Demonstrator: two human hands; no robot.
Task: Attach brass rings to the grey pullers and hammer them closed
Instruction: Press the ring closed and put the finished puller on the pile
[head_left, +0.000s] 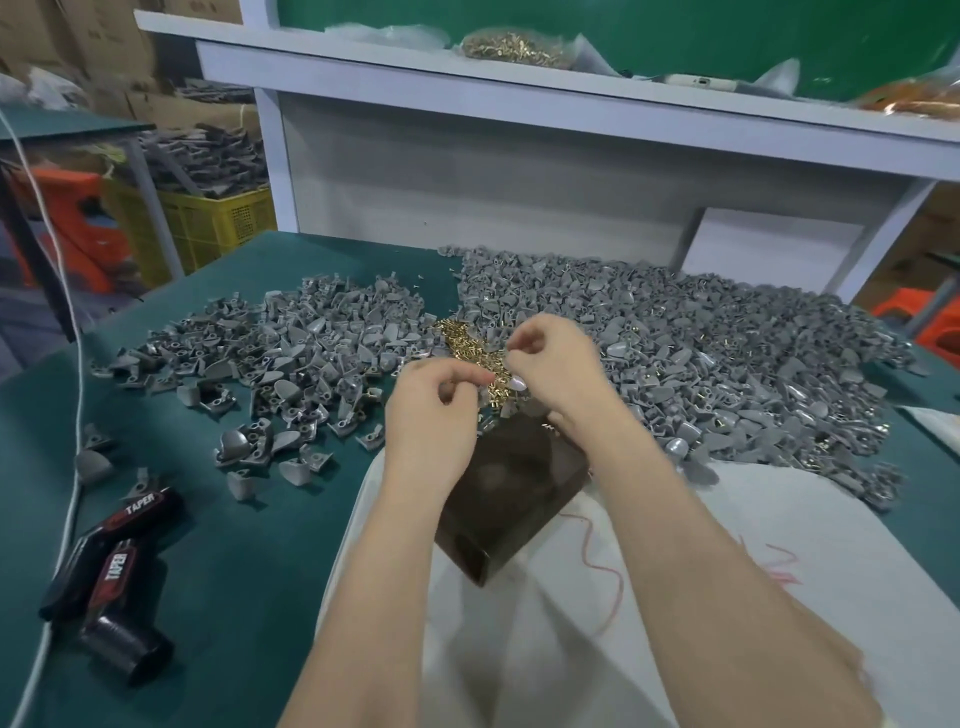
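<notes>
Head camera: 2 broad heaps of grey teardrop-shaped plastic pullers (701, 353) cover the green table (234, 545), with a small pile of shiny brass rings (462, 338) between them. Just above the rings, the right hand (556, 369) pinches 1 pale grey puller (517, 383). The left hand (431, 410) has its fingertips curled together; what they hold is too blurred to tell. Beneath both sits a dark brown block (498, 499).
</notes>
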